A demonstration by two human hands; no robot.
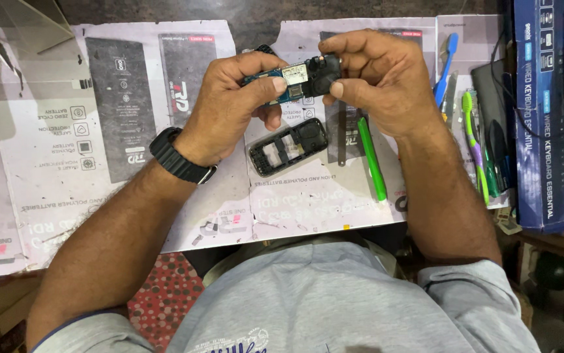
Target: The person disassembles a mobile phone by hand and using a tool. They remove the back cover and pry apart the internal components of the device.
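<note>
both hands are raised above the desk (47,189) and share one small phone circuit board (293,77); the left hand (233,108) pinches its blue end, thumb on the near edge and fingers curled behind; the right hand (377,78) closes on the dark end of the same board, thumb tip pressed against it and fingers wrapped over the top; a black wristwatch (179,155) sits on the left wrist; directly below the board, lying on the desk, is an open black phone housing (288,146), tilted, its inner compartments showing; just right of it lies a green spudger stick (371,159), and between the two a thin metal tool (341,140); further right, near the right forearm, stand a blue toothbrush (446,65) and a green and purple toothbrush (473,140); a blue keyboard box (553,131) rests at the desk's right edge; printed battery posters (109,98) cover the desk surface.
</note>
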